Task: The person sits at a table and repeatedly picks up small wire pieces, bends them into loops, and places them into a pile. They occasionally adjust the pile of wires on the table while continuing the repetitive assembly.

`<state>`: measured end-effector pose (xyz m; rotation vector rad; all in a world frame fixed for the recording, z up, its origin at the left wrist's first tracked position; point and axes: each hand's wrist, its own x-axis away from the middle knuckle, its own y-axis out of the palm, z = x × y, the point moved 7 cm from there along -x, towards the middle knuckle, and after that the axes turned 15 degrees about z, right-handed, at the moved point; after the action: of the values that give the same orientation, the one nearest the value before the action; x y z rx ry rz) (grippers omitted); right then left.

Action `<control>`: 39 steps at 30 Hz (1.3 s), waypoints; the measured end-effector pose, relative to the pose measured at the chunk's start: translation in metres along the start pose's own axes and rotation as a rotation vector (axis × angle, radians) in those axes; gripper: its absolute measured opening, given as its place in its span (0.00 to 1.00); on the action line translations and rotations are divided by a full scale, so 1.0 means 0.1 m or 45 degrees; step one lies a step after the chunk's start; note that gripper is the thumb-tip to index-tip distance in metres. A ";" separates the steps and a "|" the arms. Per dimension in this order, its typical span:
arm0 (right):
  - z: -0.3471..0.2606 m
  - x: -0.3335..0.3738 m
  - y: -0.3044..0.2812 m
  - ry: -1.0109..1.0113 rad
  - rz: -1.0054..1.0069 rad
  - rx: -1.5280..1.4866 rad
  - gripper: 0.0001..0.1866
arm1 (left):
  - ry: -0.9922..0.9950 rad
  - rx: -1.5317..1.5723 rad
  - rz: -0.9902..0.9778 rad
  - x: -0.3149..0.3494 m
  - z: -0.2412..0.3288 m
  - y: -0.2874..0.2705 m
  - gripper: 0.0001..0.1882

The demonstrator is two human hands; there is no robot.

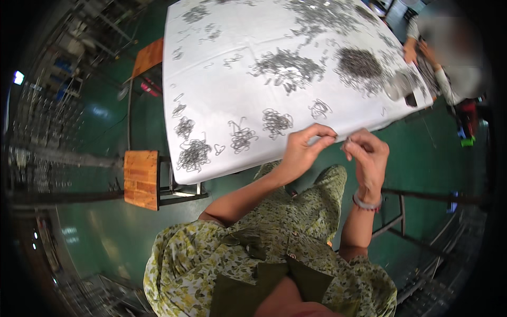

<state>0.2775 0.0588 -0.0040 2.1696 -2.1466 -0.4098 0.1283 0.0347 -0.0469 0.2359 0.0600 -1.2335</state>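
Note:
My left hand (310, 141) is at the table's near edge, thumb and forefinger pinched at a tiny dark piece whose kind is too small to tell. Just right of it, slightly apart, my right hand (368, 153) is closed in a pinch too; whatever its fingertips hold is hidden. Beyond them lies a small loose cluster of bent dark wire pieces (319, 109). Tangled heaps of similar pieces lie to the left: a dense wire pile (277, 122), another wire pile (242, 138) and a larger wire heap (194, 155) by the corner.
The white-covered table (211, 95) carries a broad scatter of dark pieces (288, 68) and a dense dark mound (360, 63). A clear plastic container (398, 86) stands at right, near another person's hand (410, 54). Wooden stools (141, 179) stand left of the table.

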 end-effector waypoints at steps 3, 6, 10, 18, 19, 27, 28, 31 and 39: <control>0.04 0.04 0.06 -0.029 0.099 0.094 0.06 | 0.019 0.090 -0.026 0.01 0.04 0.05 0.06; 0.06 0.01 0.08 -0.059 0.138 0.112 0.07 | -0.076 0.126 -0.020 -0.01 0.00 0.04 0.06; 0.01 0.01 0.11 -0.117 0.089 0.111 0.06 | 0.101 -0.037 -0.077 -0.02 0.07 -0.03 0.07; 0.01 0.01 0.08 -0.088 0.198 0.280 0.07 | 0.245 -0.144 0.077 -0.34 -0.13 -0.35 0.12; 0.01 0.01 0.07 -0.079 0.208 0.288 0.07 | 0.255 -0.226 0.127 -0.54 -0.22 -0.50 0.13; 0.03 0.01 0.05 0.007 0.266 0.307 0.09 | 0.485 -1.689 0.271 -2.04 -0.99 -1.35 0.07; 0.03 0.01 0.05 -0.003 0.260 0.318 0.09 | 0.452 -1.818 0.149 -2.07 -1.11 -1.31 0.06; 0.03 0.02 0.02 -0.030 0.280 0.364 0.08 | 0.553 -1.961 0.144 -2.08 -1.22 -1.29 0.08; 0.05 0.13 0.04 -0.030 0.281 0.216 0.08 | 0.598 -1.886 0.041 -2.02 -1.25 -1.33 0.08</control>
<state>0.2727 0.0471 -0.0100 1.9820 -2.4824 -0.2473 -0.0538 0.2075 -0.1528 -0.7696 1.3053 -0.8115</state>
